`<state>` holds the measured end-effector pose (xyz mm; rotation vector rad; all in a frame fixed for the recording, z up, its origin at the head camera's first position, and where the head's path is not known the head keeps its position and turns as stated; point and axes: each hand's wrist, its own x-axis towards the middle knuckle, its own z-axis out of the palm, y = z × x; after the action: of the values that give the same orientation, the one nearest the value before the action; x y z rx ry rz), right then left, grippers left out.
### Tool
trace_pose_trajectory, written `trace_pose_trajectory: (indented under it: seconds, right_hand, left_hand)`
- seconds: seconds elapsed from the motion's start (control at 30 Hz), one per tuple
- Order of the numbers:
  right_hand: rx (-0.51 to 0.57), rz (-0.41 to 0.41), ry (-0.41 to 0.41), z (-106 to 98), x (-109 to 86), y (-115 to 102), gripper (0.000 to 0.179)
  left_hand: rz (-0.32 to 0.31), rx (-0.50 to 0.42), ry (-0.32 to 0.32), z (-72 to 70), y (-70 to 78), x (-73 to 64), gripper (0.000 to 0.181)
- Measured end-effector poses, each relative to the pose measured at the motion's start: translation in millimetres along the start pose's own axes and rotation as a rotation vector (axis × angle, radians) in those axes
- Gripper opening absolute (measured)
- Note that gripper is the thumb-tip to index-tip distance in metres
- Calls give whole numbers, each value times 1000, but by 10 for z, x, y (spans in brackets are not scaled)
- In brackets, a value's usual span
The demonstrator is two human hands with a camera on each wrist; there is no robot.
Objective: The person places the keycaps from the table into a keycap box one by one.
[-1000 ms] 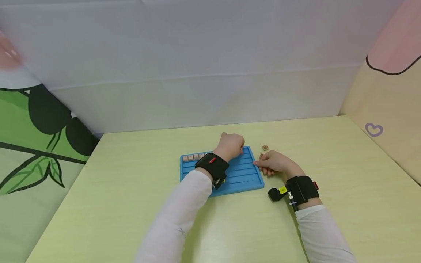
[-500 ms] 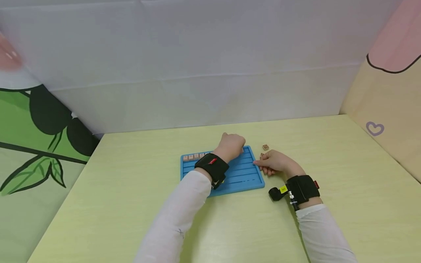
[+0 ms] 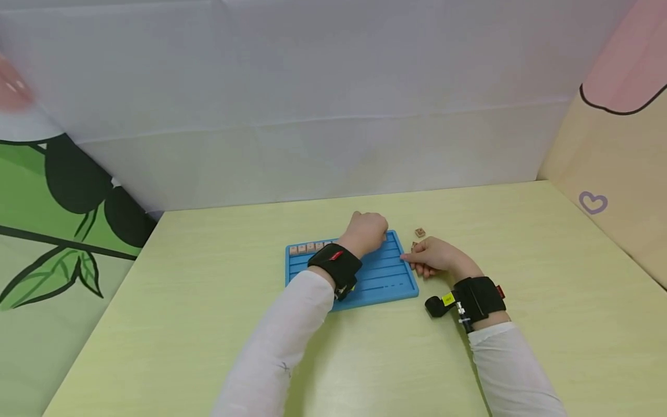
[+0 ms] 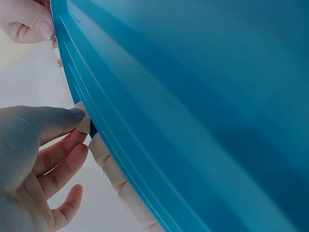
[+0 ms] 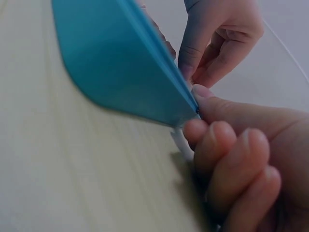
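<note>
A blue ridged tray (image 3: pixel 383 278) lies on the table, with a row of small beige keycaps (image 3: pixel 302 249) along its far left groove. My left hand (image 3: pixel 365 233) reaches over the far side of the tray. In the left wrist view its thumb and forefinger pinch a beige keycap (image 4: pixel 84 123) at the groove, just beyond the end of the row; the other fingers are loosely bent. My right hand (image 3: pixel 436 257) pinches the tray's right edge between thumb and forefinger, clear in the right wrist view, its other fingers curled beneath. The left arm hides part of the row.
One loose keycap (image 3: pixel 420 233) lies on the table (image 3: pixel 172 324) beyond the tray's right side. Another keycap (image 3: pixel 414 245) is partly hidden behind my right hand. A pale wall (image 3: pixel 323 156) rises at the table's back edge.
Both hands stay almost where they were, the left at the far groove and the right on the tray's edge. Tray and loose keycaps show no visible movement.
</note>
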<state>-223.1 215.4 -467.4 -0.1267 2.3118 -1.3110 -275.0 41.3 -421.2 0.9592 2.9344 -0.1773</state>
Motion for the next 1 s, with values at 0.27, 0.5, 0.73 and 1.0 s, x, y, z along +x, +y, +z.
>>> trace_pose_trajectory:
  seconds: [0.27,0.5,0.73,1.0]
  right_hand:
    - [-2,-10,0,-8,-10,-8,39]
    - [1,-7,-3,1,7,13,38]
    - [-3,-5,0,-2,18,24,38]
    - [2,3,4,-4,26,32,38]
  left_hand:
    - [20,-18,22,35,-75,-9,19]
    - [13,-26,23,36,-96,-52,18]
    - [18,-25,27,34,-121,-66,17]
    - [24,-33,38,55,-163,-69,18]
